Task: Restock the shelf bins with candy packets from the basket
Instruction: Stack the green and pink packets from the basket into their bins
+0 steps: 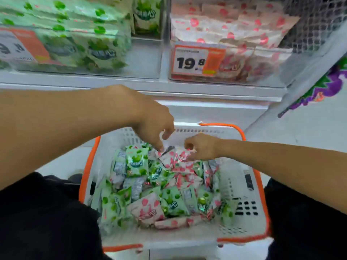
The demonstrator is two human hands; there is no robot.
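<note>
Head view: both hands reach into the white basket (242,186). Left hand (154,126) has curled fingers, its fingertip touching a pink candy packet (173,156). Right hand (201,147) pinches that same packet. Below the fingers lie mixed green packets (136,162); beyond them, shelf bins (225,59).
</note>
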